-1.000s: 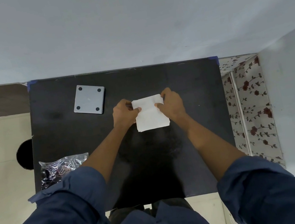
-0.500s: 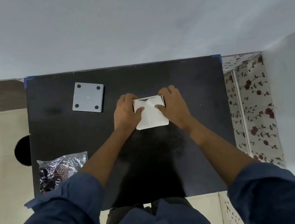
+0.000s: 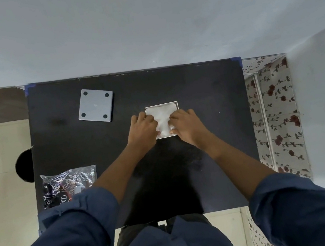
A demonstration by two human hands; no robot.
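Observation:
A small square white box (image 3: 161, 106) stands on the black table (image 3: 207, 101), with white paper or cloth (image 3: 162, 116) lying inside it. My left hand (image 3: 142, 129) rests on the box's left side, its fingers on the white filling. My right hand (image 3: 185, 124) lies on the right side, fingers pressing down on the same filling. The near edge of the box shows between my hands; both hands hide its near corners.
A grey square lid or plate (image 3: 96, 105) with dark dots at its corners lies at the back left of the table. A crinkled clear plastic bag (image 3: 66, 185) with dark printed contents sits at the front left. A flowered cloth (image 3: 275, 116) hangs to the right.
The white sheet was held folded above the table; it now lies pushed down inside the white box. Both hands moved nearer to me along the box's sides.

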